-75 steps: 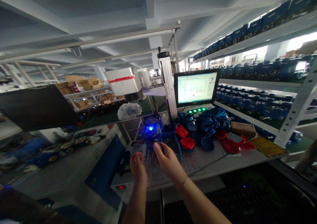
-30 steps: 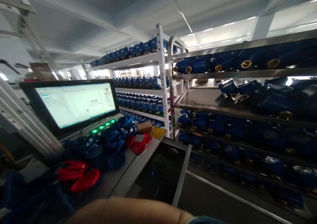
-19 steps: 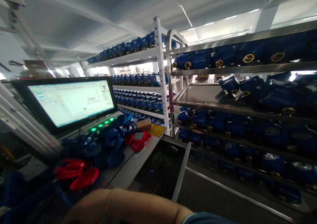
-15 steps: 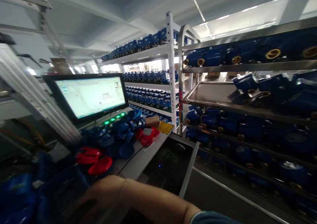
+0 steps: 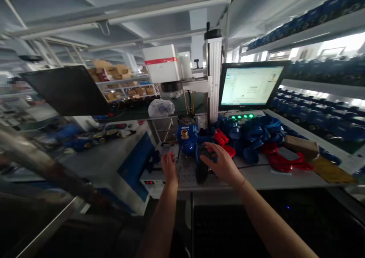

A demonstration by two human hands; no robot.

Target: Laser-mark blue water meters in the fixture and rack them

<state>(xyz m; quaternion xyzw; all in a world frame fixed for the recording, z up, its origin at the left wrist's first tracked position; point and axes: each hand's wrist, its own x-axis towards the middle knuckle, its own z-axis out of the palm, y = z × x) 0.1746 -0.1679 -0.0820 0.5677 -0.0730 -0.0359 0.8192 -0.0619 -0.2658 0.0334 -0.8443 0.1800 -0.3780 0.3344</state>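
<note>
A blue meter body (image 5: 188,145) with a brass threaded end (image 5: 184,134) stands on the perforated plate (image 5: 185,174) of the bench. Just left of it is my left hand (image 5: 170,164), its fingers curled together; whatever they hold, if anything, is too blurred to name. To the meter's right, my right hand (image 5: 222,163) has thumb and fingers apart, over a dark part (image 5: 202,170) I cannot identify. Red caps (image 5: 228,150) lie just beyond that hand. Above the meter hangs a white machine head (image 5: 161,64) with a red stripe, on an upright column (image 5: 214,83).
A lit monitor (image 5: 252,85) and green-lit buttons (image 5: 242,116) stand behind a heap of blue covers (image 5: 251,155). A cardboard box (image 5: 302,147) is at right. Shelves (image 5: 310,132) with several blue meters line the right; a dark monitor (image 5: 67,92) is at left.
My view has swung left, from the shelves to the bench and machine. Earlier one arm reached into the lower left; now both hands show on either side of the blue meter.
</note>
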